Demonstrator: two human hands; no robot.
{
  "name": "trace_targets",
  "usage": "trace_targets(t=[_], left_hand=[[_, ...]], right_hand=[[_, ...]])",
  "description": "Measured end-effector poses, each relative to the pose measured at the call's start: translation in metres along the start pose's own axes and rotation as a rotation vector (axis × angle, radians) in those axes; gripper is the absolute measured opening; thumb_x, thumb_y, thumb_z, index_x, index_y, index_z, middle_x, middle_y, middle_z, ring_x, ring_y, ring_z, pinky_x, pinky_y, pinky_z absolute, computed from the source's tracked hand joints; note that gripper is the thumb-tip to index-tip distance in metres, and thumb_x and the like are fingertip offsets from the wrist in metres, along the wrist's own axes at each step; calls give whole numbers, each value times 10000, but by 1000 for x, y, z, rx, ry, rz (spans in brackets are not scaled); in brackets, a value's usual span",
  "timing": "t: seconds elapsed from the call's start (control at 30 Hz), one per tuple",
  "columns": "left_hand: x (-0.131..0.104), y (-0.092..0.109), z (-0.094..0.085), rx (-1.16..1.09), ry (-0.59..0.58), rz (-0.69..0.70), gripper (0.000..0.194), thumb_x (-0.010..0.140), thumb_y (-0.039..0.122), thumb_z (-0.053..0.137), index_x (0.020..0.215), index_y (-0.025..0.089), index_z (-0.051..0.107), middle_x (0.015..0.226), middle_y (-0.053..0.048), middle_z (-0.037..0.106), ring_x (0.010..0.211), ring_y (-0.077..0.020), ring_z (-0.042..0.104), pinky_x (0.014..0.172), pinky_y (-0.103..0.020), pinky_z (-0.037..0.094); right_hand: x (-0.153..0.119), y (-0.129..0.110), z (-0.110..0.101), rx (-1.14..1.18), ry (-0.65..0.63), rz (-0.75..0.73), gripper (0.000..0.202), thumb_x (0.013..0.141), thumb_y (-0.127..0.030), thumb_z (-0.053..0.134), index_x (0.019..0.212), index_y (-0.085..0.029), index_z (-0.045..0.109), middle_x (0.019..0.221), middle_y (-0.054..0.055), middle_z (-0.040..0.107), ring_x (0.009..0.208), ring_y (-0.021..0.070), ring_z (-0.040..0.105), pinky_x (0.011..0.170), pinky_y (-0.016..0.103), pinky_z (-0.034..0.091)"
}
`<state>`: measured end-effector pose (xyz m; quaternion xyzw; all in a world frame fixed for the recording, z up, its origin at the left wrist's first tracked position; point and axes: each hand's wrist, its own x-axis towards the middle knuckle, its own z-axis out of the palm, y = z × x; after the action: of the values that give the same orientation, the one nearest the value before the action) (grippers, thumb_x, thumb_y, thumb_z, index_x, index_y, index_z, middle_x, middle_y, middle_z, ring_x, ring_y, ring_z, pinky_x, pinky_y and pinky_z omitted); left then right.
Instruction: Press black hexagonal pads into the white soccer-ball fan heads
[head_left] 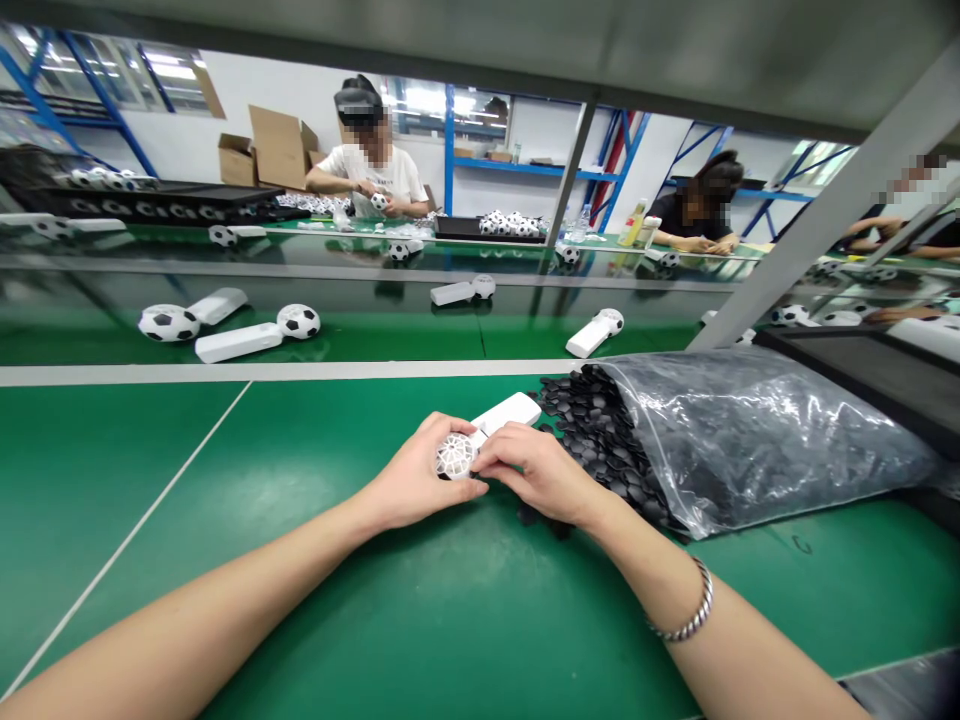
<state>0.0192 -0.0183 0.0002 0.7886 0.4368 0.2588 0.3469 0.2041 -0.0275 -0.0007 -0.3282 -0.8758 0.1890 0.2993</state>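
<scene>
Low over the green table, my left hand (pixel 420 474) is wrapped round the ball-shaped head of a white device (pixel 510 412), whose white lattice face (pixel 454 456) points up. The device's long handle slants away to the upper right, behind my right hand. My right hand (pixel 536 470) has its thumb and fingers pinched together at the right edge of the ball head; anything between the fingertips is hidden. Just right of it, a heap of small black pieces (pixel 600 430) spills from a clear plastic bag (pixel 765 440).
Beyond the pale table edge (pixel 337 372), white devices with football-patterned heads (pixel 298 321) lie on a green conveyor. A slanting metal post (pixel 810 210) stands at the right, near a black tray (pixel 862 370). Other people (pixel 371 170) sit across the line.
</scene>
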Motion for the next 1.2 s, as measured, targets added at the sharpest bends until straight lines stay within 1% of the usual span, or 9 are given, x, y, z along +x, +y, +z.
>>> trace_targets(t=[0.1, 0.17, 0.3, 0.57, 0.67, 0.77, 0.97, 1.07, 1.2], left_hand=[[0, -1, 2, 4, 34, -5, 381, 661, 258, 601, 1017, 201, 479, 985, -14, 474, 899, -182, 497, 784, -302, 408], [0, -2, 4, 7, 46, -7, 357, 662, 236, 583, 1001, 198, 478, 962, -9, 467, 864, -173, 499, 751, -291, 410], [0, -2, 5, -2, 49, -11, 370, 645, 212, 581, 998, 194, 470, 953, -9, 462, 862, -173, 494, 754, -293, 405], [3, 0, -1, -102, -20, -54, 458, 588, 227, 654, 1009, 190, 478, 972, -14, 476, 865, -177, 503, 755, -292, 418], [3, -1, 1, -79, 2, -44, 416, 610, 240, 639, 997, 201, 491, 957, -9, 477, 853, -175, 503, 749, -293, 418], [1, -3, 5, -52, 31, -16, 381, 635, 218, 608, 994, 219, 481, 964, -4, 472, 857, -173, 501, 742, -288, 418], [0, -6, 11, 13, 81, -3, 340, 638, 192, 598, 953, 212, 471, 944, -13, 465, 884, -185, 482, 766, -307, 408], [2, -6, 9, 4, 101, 21, 305, 674, 191, 567, 962, 202, 469, 955, -29, 465, 902, -189, 472, 789, -314, 402], [3, -5, 7, -18, 83, 49, 276, 693, 182, 544, 957, 198, 464, 951, -37, 467, 901, -190, 466, 785, -310, 401]], right_hand=[[3, 0, -2, -20, 13, 51, 66, 780, -146, 571, 826, -192, 568, 801, 13, 606, 791, 144, 519, 704, 267, 429], [5, 1, -3, -26, 19, 51, 69, 759, -139, 594, 797, -184, 557, 784, 14, 590, 792, 146, 507, 696, 263, 420], [10, 5, -5, -2, -6, -3, 57, 756, -145, 603, 740, -187, 568, 756, 3, 604, 811, 147, 500, 740, 271, 403], [14, 8, -7, 98, -82, 9, 35, 764, -156, 597, 753, -190, 600, 752, 3, 620, 778, 136, 522, 732, 269, 411], [15, 11, -8, 120, -93, -1, 28, 761, -160, 602, 751, -184, 597, 749, 1, 613, 770, 128, 518, 729, 259, 406], [19, 16, -11, 124, -142, -4, 47, 750, -204, 625, 734, -177, 590, 729, -6, 602, 741, 120, 511, 717, 251, 396], [38, 25, -18, 174, -339, -24, 140, 727, -295, 644, 697, -168, 595, 680, -13, 588, 702, 113, 504, 676, 229, 387], [45, 29, -19, 215, -363, 6, 161, 728, -314, 638, 702, -163, 591, 674, -17, 567, 688, 105, 497, 646, 213, 390], [49, 34, -21, 258, -367, 60, 169, 721, -318, 643, 705, -159, 588, 684, -14, 556, 679, 102, 492, 613, 202, 394]])
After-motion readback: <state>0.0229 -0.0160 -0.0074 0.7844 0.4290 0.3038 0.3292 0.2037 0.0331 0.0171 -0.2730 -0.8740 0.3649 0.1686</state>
